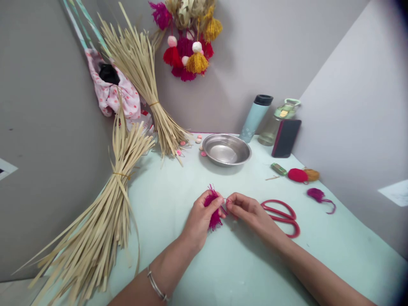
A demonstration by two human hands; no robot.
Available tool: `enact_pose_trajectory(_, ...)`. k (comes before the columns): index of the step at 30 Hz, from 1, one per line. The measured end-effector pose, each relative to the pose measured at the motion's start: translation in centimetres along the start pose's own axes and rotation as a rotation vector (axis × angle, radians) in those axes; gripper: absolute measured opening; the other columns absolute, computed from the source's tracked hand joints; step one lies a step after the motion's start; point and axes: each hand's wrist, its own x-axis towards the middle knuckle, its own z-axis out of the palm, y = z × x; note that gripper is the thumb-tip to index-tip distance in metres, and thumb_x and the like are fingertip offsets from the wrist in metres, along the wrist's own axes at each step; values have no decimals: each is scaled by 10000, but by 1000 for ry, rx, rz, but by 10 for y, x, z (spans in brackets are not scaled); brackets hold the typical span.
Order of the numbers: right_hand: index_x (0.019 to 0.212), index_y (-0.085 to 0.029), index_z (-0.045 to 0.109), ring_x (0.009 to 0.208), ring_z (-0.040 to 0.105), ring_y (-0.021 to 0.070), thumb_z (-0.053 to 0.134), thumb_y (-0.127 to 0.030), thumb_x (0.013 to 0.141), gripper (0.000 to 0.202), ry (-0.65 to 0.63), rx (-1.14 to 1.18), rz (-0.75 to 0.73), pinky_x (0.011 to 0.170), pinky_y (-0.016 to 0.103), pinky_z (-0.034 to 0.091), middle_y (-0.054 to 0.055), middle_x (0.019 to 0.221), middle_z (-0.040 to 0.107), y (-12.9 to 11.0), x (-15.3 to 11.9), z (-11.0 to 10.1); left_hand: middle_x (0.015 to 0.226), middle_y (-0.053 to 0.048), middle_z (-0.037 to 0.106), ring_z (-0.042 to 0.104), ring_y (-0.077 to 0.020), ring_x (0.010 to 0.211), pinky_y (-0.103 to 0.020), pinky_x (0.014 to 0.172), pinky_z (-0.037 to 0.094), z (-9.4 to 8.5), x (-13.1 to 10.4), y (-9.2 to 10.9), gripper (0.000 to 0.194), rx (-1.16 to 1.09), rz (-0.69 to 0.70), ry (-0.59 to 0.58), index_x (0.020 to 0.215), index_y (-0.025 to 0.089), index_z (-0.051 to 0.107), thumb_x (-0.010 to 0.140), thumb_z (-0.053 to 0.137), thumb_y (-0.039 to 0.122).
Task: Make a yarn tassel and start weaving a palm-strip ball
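Above the middle of the table, my left hand (201, 219) is closed around a magenta yarn tassel (214, 214), whose frayed ends stick out at the top and bottom. Just to its right, my right hand (244, 208) pinches a thin magenta strand (224, 209) that runs from the tassel; a fine loop shows between the two hands. The fingertips are close together but apart. Red-handled scissors (295, 221) lie right beside my right hand, their blades hidden behind it.
Two tied bundles of pale straw strips (95, 229) fill the left. A steel bowl (226, 159) stands at the back, beads (204, 154) beside it. Behind right are a blue tumbler (255, 119), a green bottle (270, 131), a phone (286, 138), red yarn (298, 175) and magenta yarn (316, 194).
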Motion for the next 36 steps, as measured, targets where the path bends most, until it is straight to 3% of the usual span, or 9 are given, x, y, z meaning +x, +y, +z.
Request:
enact_pose_trajectory(4,842,-206,563,688,459,147,488,-451,926,269,173,-164,-81,646,272,356,-25,699,498,-2,-2,-7,610,42,536,551,-85,555,-183,543,414,1,-1,-3,219,217,8,15,817,176,554,799,666,364)
enact_pose_trajectory(13,816,-182,581,648,486,144,654,-427,818,256,88,-38,-56,614,274,369,-13,688,552,5,1,-5,586,51,518,513,-82,500,-195,506,403,4,-1,-10,263,326,5,-60,722,182,497,729,711,335)
enact_pose_trajectory(19,796,-193,608,680,461,135,619,-418,854,233,135,20,-7,642,261,352,-18,727,553,4,1,-10,649,19,584,551,-87,522,-191,505,413,1,-1,-3,280,255,-10,-29,789,178,541,829,610,446)
enact_pose_trajectory(26,791,-205,569,678,437,141,509,-447,924,283,153,-88,-25,653,266,332,-32,682,489,1,-2,-12,579,27,563,565,-98,541,-187,528,413,1,-3,-1,275,237,-21,-47,801,177,550,824,631,438)
enact_pose_trajectory(30,756,-202,549,695,483,155,452,-495,941,360,76,-180,-51,665,276,358,-18,692,526,-2,-4,-11,589,24,581,531,-84,488,-181,484,388,2,-4,-2,291,308,-6,-36,780,178,541,820,628,452)
enact_pose_trajectory(33,749,-198,540,660,503,146,546,-486,895,323,-31,-76,-35,634,266,380,-18,689,558,-2,-4,-9,565,29,578,503,-80,452,-182,464,377,2,-3,-3,290,322,-29,-32,771,187,518,823,620,453)
enact_pose_trajectory(36,785,-192,561,677,531,150,583,-473,872,296,-20,-2,-30,643,268,396,-8,717,591,-2,-3,-7,573,22,591,526,-91,474,-184,479,391,2,-3,-4,278,297,-32,-16,805,193,518,844,587,459)
